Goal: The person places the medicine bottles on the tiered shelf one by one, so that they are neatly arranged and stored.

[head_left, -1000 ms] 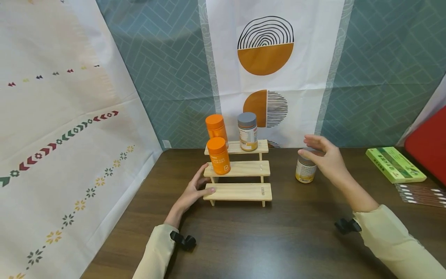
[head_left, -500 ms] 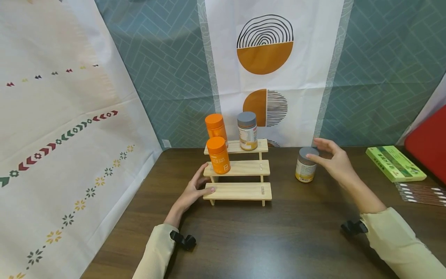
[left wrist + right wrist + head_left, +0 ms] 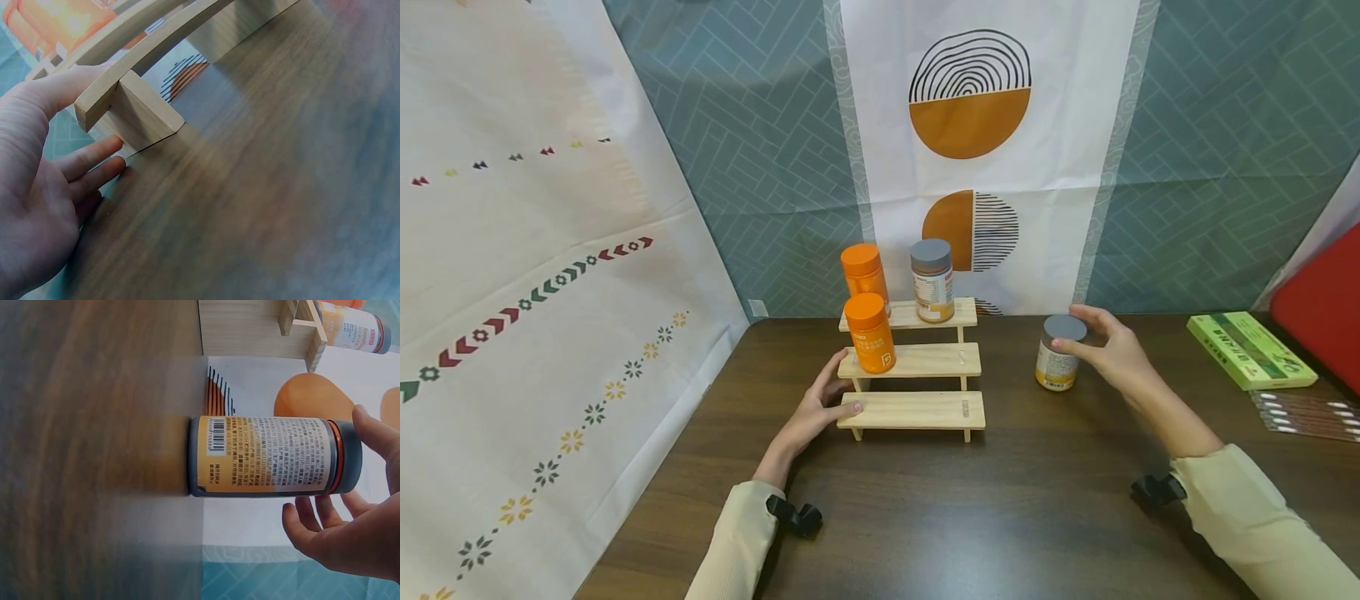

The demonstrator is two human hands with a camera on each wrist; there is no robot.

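A three-tier wooden display stand (image 3: 917, 408) stands on the dark table. My left hand (image 3: 808, 417) holds its left end, thumb on the lowest shelf; in the left wrist view, the fingertips (image 3: 112, 164) lie by the leg. An orange jar (image 3: 872, 337) stands on the middle tier. On the top tier are another orange jar (image 3: 862, 265) and a grey-lidded jar (image 3: 933, 287). To the right, a second grey-lidded jar (image 3: 1057, 367) stands upright on the table. My right hand (image 3: 1116, 354) grips it near the lid, thumb in front and fingers behind.
A green box (image 3: 1251, 352) lies at the right, with a clear pack of brown sticks with white tips (image 3: 1307, 417) in front of it. A red object (image 3: 1322, 308) is at the right edge. Patterned cloth (image 3: 760, 167) hangs behind the table.
My right hand first drew back to the right from the grey-lidded jar, then came in again around its lid. The jar stays on the table. My left hand has kept its place on the stand.
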